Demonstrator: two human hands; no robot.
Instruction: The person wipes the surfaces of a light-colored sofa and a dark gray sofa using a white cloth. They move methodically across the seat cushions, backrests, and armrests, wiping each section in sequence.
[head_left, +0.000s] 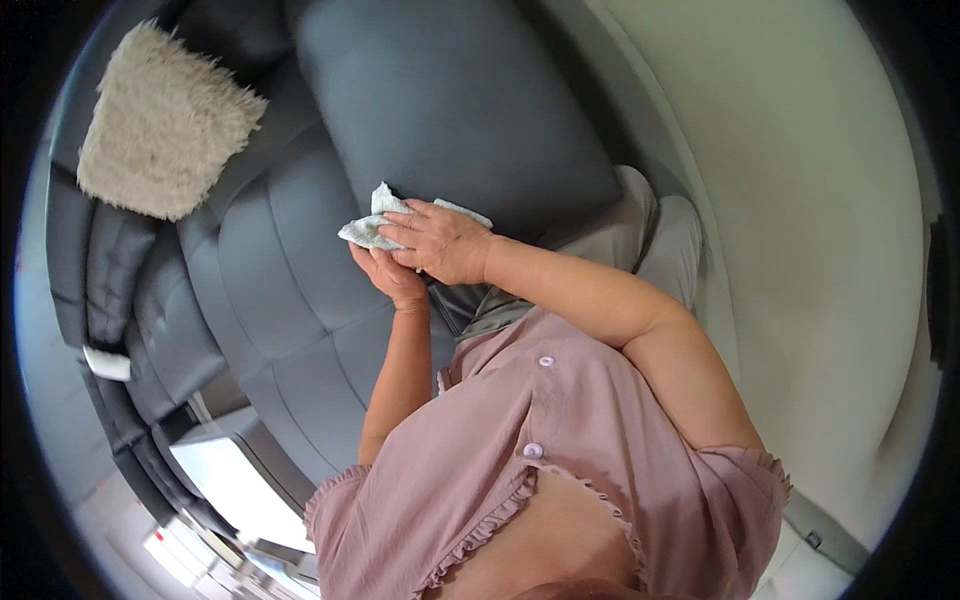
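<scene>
A pale, crumpled cloth is between my hands at the near left corner of a dark grey leather cushion. My right hand lies over the cloth with its fingers spread across it, and part of the cloth shows beyond the knuckles. Below it, my left hand holds the cloth's lower edge, its fingertips partly hidden under the folds. The two hands touch. The cushion is tilted, its near edge close to my legs in grey trousers.
A dark leather sofa with stitched seams extends to the left. On it rests a shaggy beige pillow. A white object sits at the sofa's far edge. A white-topped table stands lower left, and a pale wall rises at right.
</scene>
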